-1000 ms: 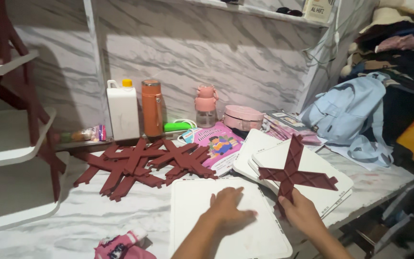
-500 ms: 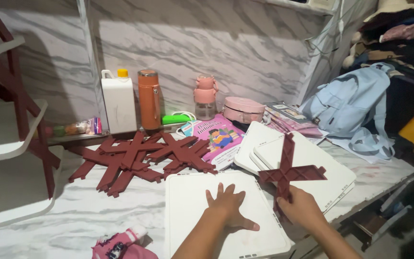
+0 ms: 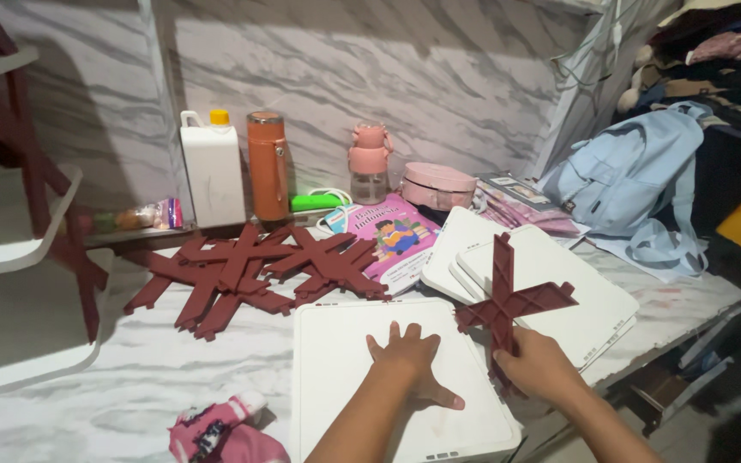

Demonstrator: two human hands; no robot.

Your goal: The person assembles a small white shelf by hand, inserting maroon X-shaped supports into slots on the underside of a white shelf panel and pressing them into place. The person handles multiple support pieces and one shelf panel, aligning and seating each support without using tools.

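Note:
My left hand [image 3: 409,364] lies flat, fingers spread, on a white square panel [image 3: 336,360] at the near edge of the marble-patterned table. Just to its right, my right hand [image 3: 538,369] grips the lower arm of a dark red cross-shaped plastic connector [image 3: 508,300], holding it upright against the panel's right edge. Behind the connector lies a stack of more white panels [image 3: 576,296]. A pile of several matching red cross connectors [image 3: 250,270] lies on the table to the left.
Along the back wall stand a white jug with a yellow cap [image 3: 213,167], an orange flask [image 3: 268,165], a pink bottle [image 3: 370,163] and a pink round box [image 3: 437,185]. A pink booklet [image 3: 396,238], a light blue backpack [image 3: 636,180], pink cloth [image 3: 216,429] and a red-and-white rack [image 3: 19,214] surround the work area.
The red connector in my right hand has shifted slightly toward the near panel's right edge. My left hand stays flat on that panel. The view has moved a little.

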